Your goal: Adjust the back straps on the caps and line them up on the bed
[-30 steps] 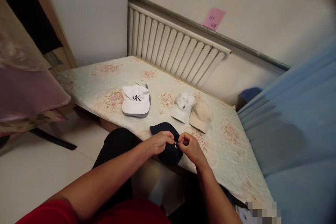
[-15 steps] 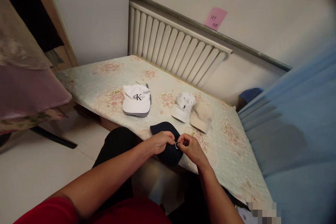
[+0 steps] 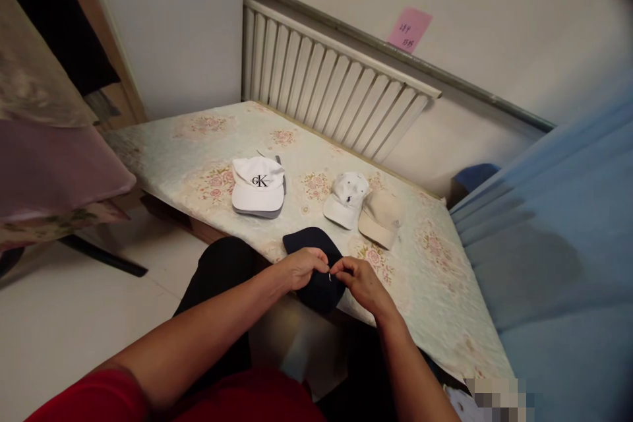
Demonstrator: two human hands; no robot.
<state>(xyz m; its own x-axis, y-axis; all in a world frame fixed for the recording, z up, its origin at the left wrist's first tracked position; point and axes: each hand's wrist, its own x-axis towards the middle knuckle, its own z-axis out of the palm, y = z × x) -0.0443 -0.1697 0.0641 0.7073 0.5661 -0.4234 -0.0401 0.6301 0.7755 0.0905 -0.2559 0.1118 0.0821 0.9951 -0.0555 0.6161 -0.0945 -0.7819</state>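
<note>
A dark navy cap (image 3: 321,293) rests at the near edge of the bed, its brim pointing to the upper left. My left hand (image 3: 307,266) is closed in a pinch over the cap. Just right of it, my right hand (image 3: 357,278) pinches too, its fingertips almost touching the left ones. A small, shiny metal piece (image 3: 330,275) shows between the fingertips, above the cap. What exactly each hand pinches is too small to tell.
On the flowered bed cover (image 3: 430,290) lie a white cap with black letters (image 3: 258,192) over a grey one, a white cap (image 3: 345,201) and a beige cap (image 3: 382,217). Behind stands a radiator (image 3: 331,79); a blue curtain (image 3: 558,250) hangs at right.
The metal piece has turned from a visible loop to a thin sliver. My right fingers have shifted slightly and lie flatter beside it. The view has moved a little.
</note>
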